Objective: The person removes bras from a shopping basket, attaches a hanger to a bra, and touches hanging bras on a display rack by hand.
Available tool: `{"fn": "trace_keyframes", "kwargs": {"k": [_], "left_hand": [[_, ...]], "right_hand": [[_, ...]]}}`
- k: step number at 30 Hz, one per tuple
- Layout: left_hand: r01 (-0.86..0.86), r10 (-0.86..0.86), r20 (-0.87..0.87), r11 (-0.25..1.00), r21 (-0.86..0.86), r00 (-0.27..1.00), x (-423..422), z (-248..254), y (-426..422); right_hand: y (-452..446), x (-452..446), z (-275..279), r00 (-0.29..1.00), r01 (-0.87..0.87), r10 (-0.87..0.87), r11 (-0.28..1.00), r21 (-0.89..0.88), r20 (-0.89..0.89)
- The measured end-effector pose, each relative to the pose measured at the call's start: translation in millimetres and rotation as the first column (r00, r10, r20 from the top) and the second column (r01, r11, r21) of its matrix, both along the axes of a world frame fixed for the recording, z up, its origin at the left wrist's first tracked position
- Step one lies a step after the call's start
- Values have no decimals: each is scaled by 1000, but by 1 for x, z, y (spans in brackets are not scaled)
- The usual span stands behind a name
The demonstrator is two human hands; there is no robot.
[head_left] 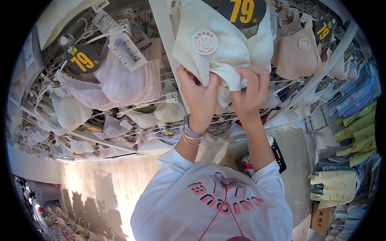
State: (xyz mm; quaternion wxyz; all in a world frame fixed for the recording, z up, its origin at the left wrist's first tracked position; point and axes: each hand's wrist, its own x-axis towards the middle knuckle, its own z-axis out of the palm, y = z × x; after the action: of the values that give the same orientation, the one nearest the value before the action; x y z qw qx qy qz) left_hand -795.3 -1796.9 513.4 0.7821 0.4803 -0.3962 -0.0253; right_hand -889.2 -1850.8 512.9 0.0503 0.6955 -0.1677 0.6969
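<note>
A cream-white bra [225, 48] hangs on the rack in front of me, with a round pink-edged sticker [205, 41] on its left cup. My left hand [198, 90] is closed around the lower edge of that cup, its fingers partly tucked behind the fabric. Along the same lower edge, my right hand [250, 90] pinches the band between thumb and fingers. Over the bra's top hangs a black price disc [242, 12] marked 79 in yellow.
White lace bras [128, 80] with another 79 disc [82, 58] hang to the left. A beige bra [299, 52] hangs to the right. Lower rows hold several more bras. Pajamas [356, 132] hang at far right. A black basket [277, 154] stands on the wooden floor [96, 176].
</note>
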Motion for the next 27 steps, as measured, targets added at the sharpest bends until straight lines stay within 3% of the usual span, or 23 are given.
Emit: {"fn": "trace_keyframes", "kwargs": {"k": [4, 7, 10, 13, 16, 19, 23, 27], "left_hand": [[47, -48, 15, 997, 59, 999, 2, -2, -2], [82, -83, -5, 980, 182, 997, 0, 0, 4], [83, -80, -27, 977, 198, 996, 3, -2, 2], [-34, 24, 67, 985, 168, 997, 5, -6, -1], [-15, 12, 39, 995, 94, 999, 3, -8, -3], [-6, 4, 18, 991, 134, 1000, 2, -3, 1], [-85, 57, 160, 980, 179, 985, 8, -10, 0], [-151, 113, 242, 978, 142, 964, 7, -7, 1]], "right_hand": [[-1, 5, -8, 987, -144, 152, 979, 142, -47], [3, 4, -2, 976, -157, 183, 967, 200, -118], [6, 3, 2, 952, -209, 261, 936, 284, -158], [8, 1, 6, 920, -300, 371, 875, 379, -128], [8, -4, 10, 900, -326, 408, 862, 389, -150], [3, -11, 6, 904, -196, 328, 888, 417, -274], [-6, -4, -6, 979, -65, 96, 983, 174, -180], [-4, 0, -4, 995, 81, -80, 997, 10, -67]]}}
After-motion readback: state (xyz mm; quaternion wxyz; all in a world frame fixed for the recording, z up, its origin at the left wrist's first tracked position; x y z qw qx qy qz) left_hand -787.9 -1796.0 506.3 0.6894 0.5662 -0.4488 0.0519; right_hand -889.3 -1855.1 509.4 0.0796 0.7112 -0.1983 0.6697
